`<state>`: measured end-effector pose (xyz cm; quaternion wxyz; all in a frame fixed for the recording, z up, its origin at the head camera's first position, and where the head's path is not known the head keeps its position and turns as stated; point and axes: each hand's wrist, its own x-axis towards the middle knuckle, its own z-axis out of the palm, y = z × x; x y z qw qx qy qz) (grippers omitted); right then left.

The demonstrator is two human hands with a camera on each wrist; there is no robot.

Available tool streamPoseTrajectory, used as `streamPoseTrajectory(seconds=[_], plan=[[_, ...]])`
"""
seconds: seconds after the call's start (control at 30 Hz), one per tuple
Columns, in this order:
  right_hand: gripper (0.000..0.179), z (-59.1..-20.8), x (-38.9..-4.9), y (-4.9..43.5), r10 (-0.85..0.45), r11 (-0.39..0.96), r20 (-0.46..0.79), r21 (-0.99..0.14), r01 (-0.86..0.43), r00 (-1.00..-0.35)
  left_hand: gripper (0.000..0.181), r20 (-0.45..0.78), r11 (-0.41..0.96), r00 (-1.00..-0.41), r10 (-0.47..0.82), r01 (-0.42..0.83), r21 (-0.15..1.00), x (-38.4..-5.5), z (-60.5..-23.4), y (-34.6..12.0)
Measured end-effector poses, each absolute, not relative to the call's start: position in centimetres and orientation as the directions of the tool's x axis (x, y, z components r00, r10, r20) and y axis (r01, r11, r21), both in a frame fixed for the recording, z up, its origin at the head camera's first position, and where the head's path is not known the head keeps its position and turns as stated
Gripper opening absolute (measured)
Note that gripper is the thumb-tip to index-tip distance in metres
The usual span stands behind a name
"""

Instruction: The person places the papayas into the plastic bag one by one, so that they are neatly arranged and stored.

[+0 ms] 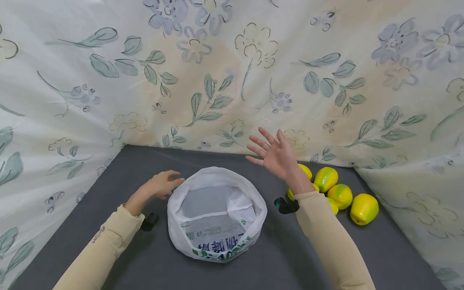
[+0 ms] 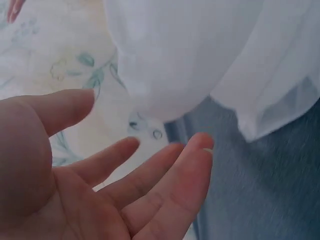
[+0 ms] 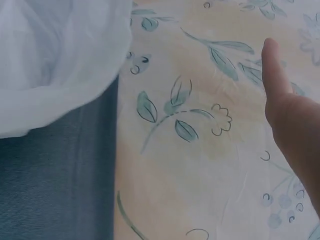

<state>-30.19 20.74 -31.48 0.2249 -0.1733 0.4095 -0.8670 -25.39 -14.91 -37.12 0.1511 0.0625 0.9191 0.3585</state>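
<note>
A white plastic bag [image 1: 174,225] with green and blue print stands on the dark table, its round mouth facing up. Just left of its rim is my left hand [image 1: 161,185], fingers loosely bent; in the left wrist view that hand [image 2: 115,185] holds nothing and the bag [image 2: 175,55] hangs apart from the fingertips. Raised above the table's far side, my right hand [image 1: 277,155] has its fingers spread, with nothing in it. The right wrist view shows only part of that hand [image 3: 295,120] at the right edge, the bag [image 3: 65,105] at upper left.
Several yellow-green fruits [image 1: 364,209], perhaps mangoes, lie to the right, some partly hidden behind my right forearm. Floral cloth [image 1: 224,60] walls in the dark table [image 1: 156,262] at the back and both sides. A dark wrist camera [image 1: 286,205] juts from the right sleeve.
</note>
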Motion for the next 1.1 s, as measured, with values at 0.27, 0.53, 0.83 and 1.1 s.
streamPoseTrajectory(seconds=[0.27,0.53,0.83,1.1], plan=[[0.070,-33.7,-28.3,21.9,-0.575,-0.544,0.104,-0.789,0.284,-0.812,0.044,-0.217,0.734,-0.947,0.237,0.029,0.678,-24.6,-39.2,-13.7],[0.067,-35.8,-26.3,23.9,-0.593,-0.560,0.107,-0.766,0.314,-0.798,0.039,-0.139,0.703,-0.965,0.222,0.059,0.709,-25.0,-40.7,-13.4],[0.061,-37.4,-25.0,26.7,-0.579,-0.585,0.122,-0.751,0.306,-0.806,0.038,-0.064,0.653,-0.980,0.191,0.078,0.753,-25.5,-41.1,-13.6],[0.059,-37.8,-23.9,30.9,-0.489,-0.664,0.134,-0.698,0.268,-0.862,0.038,-0.029,0.614,-0.978,0.209,0.108,0.782,-26.0,-41.2,-13.8]])
